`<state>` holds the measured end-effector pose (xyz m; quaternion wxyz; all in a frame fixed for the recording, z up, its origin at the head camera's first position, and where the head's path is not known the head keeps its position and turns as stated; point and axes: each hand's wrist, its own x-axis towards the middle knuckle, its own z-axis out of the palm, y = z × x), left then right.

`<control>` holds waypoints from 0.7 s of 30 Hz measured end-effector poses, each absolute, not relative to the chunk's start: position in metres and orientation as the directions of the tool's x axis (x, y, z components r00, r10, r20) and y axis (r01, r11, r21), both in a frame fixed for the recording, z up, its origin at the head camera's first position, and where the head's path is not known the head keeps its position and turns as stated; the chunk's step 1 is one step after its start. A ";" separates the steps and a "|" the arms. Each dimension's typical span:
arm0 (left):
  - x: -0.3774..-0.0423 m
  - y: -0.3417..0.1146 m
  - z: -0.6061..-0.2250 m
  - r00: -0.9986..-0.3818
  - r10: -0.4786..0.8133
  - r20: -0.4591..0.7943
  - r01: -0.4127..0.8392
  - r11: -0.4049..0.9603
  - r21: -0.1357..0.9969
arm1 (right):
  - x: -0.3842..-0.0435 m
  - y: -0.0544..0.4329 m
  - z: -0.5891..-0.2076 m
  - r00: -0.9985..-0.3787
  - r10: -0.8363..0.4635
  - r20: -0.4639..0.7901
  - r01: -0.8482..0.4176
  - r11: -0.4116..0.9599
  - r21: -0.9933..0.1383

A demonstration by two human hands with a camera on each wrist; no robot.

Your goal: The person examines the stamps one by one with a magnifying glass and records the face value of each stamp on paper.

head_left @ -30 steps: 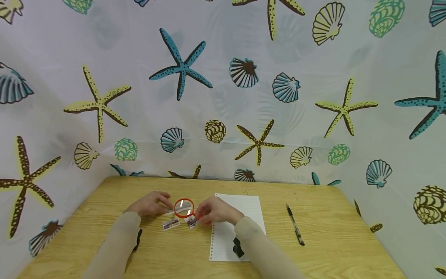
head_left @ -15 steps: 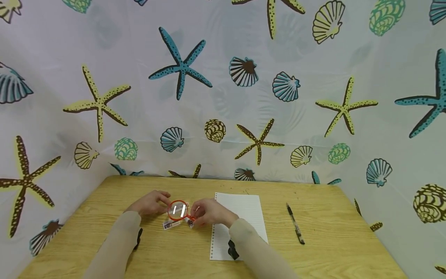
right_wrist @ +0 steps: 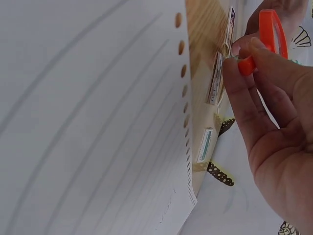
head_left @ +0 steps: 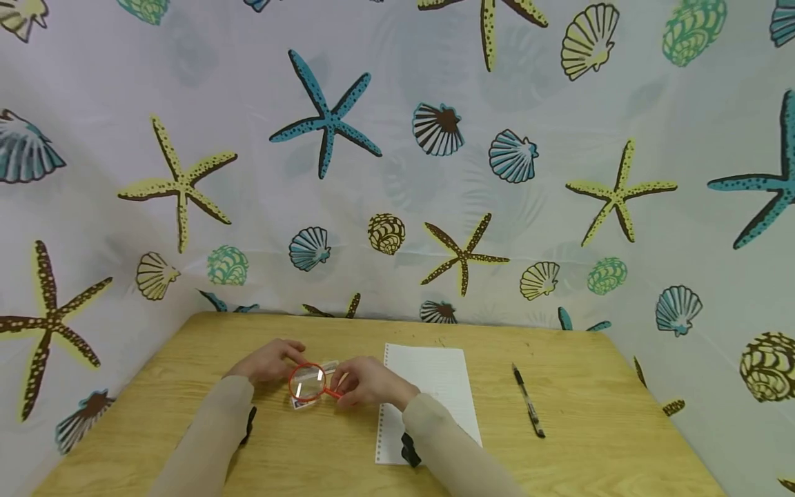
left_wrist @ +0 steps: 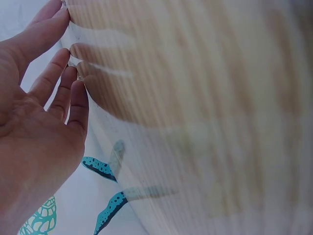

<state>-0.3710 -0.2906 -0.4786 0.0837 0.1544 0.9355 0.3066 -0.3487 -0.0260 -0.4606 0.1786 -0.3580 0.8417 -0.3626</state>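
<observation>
My right hand (head_left: 371, 382) pinches the handle of a red-rimmed magnifying glass (head_left: 307, 382). Its round lens lies over a small picture card (head_left: 303, 403), whose lower edge shows below the rim. Another small card (head_left: 330, 366) lies behind the lens, partly hidden by the glass and the right hand. In the right wrist view, the red magnifying glass (right_wrist: 268, 30) sits between thumb and fingertips, with several small printed strips on the table beyond. Left of the lens, my left hand (head_left: 270, 361) rests with relaxed fingers; the left wrist view shows its fingertips at the tabletop.
A lined, hole-punched sheet (head_left: 425, 373) lies under the right forearm, with faint writing near one edge. Farther right is a black pen (head_left: 528, 402) on the wooden table (head_left: 596, 414). A white curtain (head_left: 373, 193) printed with starfish and shells surrounds the table.
My right hand has carried the magnifying glass left and slightly nearer, from above the rear cards to above the front left card. The left hand has stayed in place.
</observation>
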 end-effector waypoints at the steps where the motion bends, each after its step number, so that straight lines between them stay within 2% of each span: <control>1: -0.371 -0.290 -0.478 -0.937 0.343 -0.062 0.241 0.765 0.597 | -0.348 -0.026 -0.461 -0.681 -0.731 -0.041 -0.470 0.480 -0.741; 21: -0.366 -0.288 -0.474 -0.936 0.349 -0.043 0.257 0.761 0.596 | -0.344 -0.022 -0.454 -0.657 -0.753 -0.028 -0.509 0.470 -0.721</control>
